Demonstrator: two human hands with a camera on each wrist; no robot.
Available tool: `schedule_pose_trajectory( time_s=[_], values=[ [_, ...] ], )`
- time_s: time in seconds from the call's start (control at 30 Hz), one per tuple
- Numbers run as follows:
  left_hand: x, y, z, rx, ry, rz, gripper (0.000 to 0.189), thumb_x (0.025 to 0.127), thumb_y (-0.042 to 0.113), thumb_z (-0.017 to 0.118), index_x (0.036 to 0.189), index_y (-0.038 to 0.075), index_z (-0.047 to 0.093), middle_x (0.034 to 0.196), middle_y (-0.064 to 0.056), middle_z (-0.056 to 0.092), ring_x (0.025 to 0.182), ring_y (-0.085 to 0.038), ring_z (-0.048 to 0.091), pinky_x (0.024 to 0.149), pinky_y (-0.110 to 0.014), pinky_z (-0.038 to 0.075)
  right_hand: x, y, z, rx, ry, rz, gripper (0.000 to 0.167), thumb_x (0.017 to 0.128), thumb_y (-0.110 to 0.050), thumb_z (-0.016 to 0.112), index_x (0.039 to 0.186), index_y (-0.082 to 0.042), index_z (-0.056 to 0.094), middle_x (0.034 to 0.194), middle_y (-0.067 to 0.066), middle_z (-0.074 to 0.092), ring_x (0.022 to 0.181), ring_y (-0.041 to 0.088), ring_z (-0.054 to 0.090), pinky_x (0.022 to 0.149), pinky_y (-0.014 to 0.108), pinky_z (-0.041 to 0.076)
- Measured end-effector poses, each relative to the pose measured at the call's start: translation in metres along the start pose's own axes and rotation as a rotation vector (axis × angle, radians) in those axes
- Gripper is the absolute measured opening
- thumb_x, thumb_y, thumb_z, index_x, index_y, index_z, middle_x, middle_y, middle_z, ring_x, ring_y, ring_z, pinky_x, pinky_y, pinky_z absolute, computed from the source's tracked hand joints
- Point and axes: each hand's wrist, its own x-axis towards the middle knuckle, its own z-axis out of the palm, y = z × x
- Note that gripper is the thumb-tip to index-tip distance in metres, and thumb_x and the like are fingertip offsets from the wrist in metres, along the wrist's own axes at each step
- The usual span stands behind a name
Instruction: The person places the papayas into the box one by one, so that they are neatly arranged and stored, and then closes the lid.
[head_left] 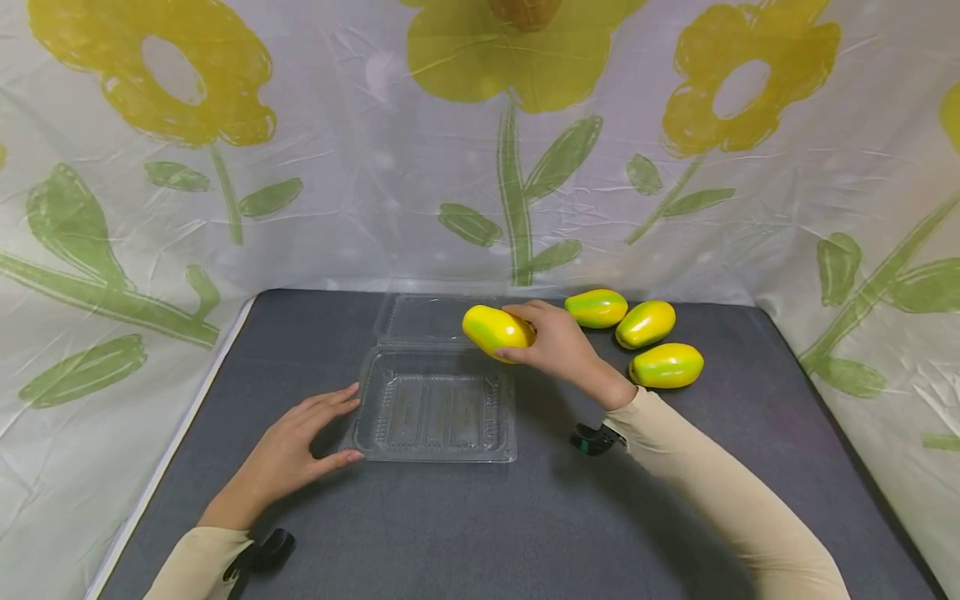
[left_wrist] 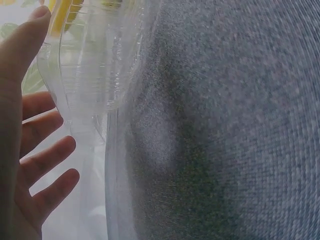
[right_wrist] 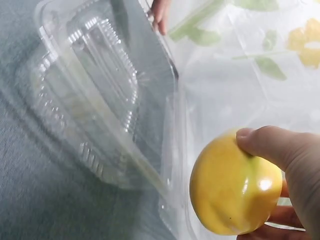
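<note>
My right hand [head_left: 555,342] grips a yellow-green papaya [head_left: 495,331] between thumb and fingers, raised over the back right corner of a clear plastic clamshell box [head_left: 435,454]. In the right wrist view the papaya [right_wrist: 230,185] shows its rounded yellow end, the thumb on top and fingers underneath. The box stands with its lid [head_left: 420,318] folded back toward the wall; its tray holds nothing. At the tray's left side is my left hand [head_left: 296,442], fingers spread, thumb and fingertips right at the rim. In the left wrist view those fingers [left_wrist: 55,152] look nearly straight beside the clear wall.
Three more papayas lie at the back right of the dark grey table [head_left: 450,533]: one at the back [head_left: 596,308], one beside it [head_left: 646,325] and one nearer [head_left: 666,366]. A flower-printed curtain [head_left: 345,208] closes off the back and sides.
</note>
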Motion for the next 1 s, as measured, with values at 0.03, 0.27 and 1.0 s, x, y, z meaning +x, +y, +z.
schedule_pose_trajectory(
  time_s=[0.03, 0.27, 1.0],
  values=[
    [0.0, 0.0, 0.0, 0.001, -0.002, 0.0, 0.076, 0.071, 0.043, 0.086, 0.136, 0.013, 0.06, 0.147, -0.004, 0.055, 0.127, -0.025, 0.055, 0.101, -0.048, 0.046, 0.002, -0.002, 0.001, 0.007, -0.003, -0.003, 0.068, 0.079, -0.039, 0.083, 0.136, -0.011, 0.06, 0.132, 0.01, 0.065, 0.114, 0.027, 0.064, 0.089, 0.041, 0.057],
    [0.0, 0.001, -0.001, 0.008, -0.008, -0.002, 0.076, 0.071, 0.044, 0.086, 0.135, 0.013, 0.06, 0.147, -0.004, 0.055, 0.127, -0.024, 0.056, 0.102, -0.047, 0.046, 0.011, -0.015, 0.011, 0.035, -0.02, -0.024, 0.067, 0.08, -0.039, 0.083, 0.136, -0.012, 0.06, 0.132, 0.008, 0.065, 0.113, 0.026, 0.064, 0.089, 0.039, 0.057],
    [0.0, 0.003, -0.001, -0.003, -0.022, -0.03, 0.077, 0.071, 0.044, 0.086, 0.136, 0.014, 0.06, 0.148, -0.004, 0.054, 0.127, -0.025, 0.055, 0.101, -0.05, 0.048, 0.025, -0.057, 0.059, 0.155, -0.069, -0.14, 0.067, 0.08, -0.036, 0.083, 0.137, -0.011, 0.06, 0.131, 0.005, 0.067, 0.114, 0.023, 0.062, 0.093, 0.038, 0.053]
  ],
)
